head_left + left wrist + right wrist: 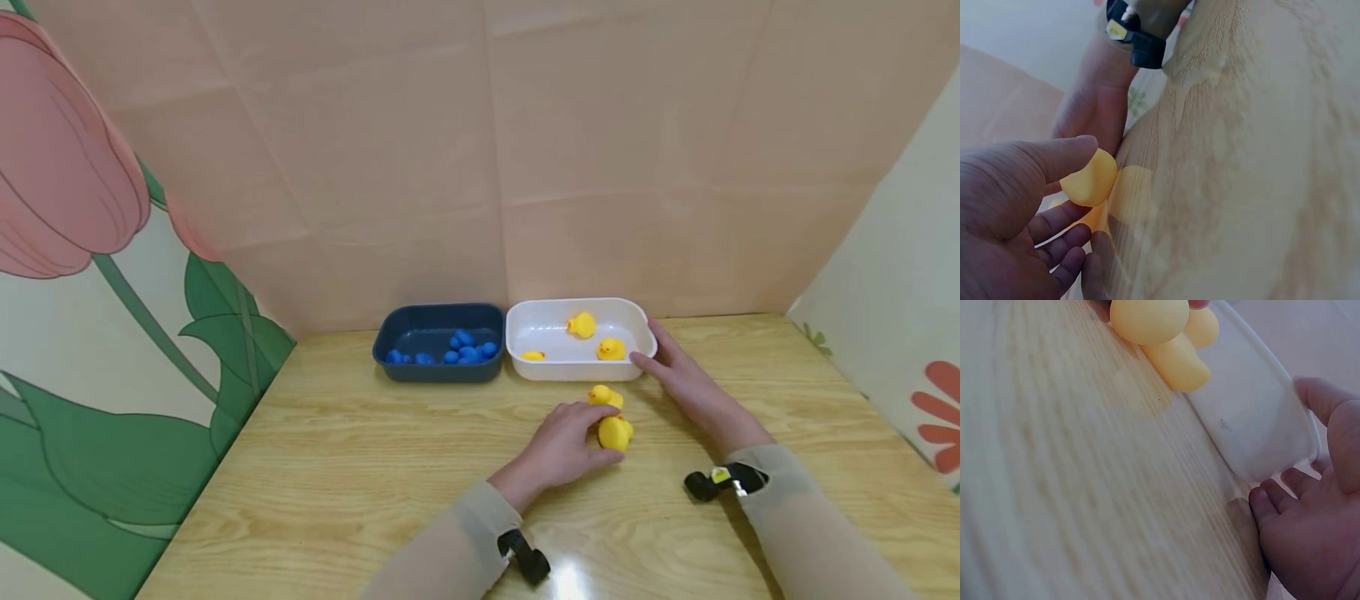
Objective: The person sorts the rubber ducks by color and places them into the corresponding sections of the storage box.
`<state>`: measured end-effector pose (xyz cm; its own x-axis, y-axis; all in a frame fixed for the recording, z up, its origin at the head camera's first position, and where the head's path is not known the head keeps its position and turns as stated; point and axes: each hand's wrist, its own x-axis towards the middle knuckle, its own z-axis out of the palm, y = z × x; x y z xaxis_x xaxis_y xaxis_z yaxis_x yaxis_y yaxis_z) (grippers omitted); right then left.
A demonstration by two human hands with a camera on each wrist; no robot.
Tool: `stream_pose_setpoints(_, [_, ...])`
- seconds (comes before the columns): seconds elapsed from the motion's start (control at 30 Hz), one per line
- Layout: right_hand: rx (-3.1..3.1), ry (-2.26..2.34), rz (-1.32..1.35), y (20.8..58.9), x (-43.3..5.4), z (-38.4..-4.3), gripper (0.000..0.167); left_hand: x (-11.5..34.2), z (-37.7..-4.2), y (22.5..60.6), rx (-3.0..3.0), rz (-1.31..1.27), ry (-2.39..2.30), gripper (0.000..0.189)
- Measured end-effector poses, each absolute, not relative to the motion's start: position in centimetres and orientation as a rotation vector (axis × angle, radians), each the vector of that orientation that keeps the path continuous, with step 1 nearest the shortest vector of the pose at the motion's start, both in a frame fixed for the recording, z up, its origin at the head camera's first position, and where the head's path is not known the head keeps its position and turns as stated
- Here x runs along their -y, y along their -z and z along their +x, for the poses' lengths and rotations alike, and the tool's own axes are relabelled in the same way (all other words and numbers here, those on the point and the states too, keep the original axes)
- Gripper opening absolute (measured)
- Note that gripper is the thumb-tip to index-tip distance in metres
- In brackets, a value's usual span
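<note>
My left hand [558,446] pinches a yellow rubber duck [615,434] between thumb and fingers, just over the table in front of the white tub [573,372]. Another rubber duck [604,397] stands right beyond it, close to the tub's front wall. In the left wrist view the held duck [1092,178] shows under the thumb, its head hidden. At the tub's right end, my right hand [686,379] grips the wall, thumb at the rim and fingers along the outside. Inside the tub lie a duck [581,325] at the back, one [611,348] at the right and one [533,356] partly hidden.
A dark blue tub [438,374] holding several small blue objects [465,353] stands directly left of the white one. Behind both tubs rises a pinkish cloth wall [390,167]. Wood-grain tabletop [315,467] spreads out in front, with painted walls at both sides.
</note>
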<state>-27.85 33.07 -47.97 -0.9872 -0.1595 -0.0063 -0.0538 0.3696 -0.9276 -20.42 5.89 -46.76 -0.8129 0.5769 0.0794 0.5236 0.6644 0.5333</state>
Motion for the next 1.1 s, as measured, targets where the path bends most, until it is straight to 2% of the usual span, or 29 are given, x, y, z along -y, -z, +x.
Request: stream_pose_setpoints(1.1, [-2.528,1.716,-0.222,48.2,-33.1,-28.0,0.103,-7.0,-20.3,47.1,-2.912,0.941,-0.816,0.043])
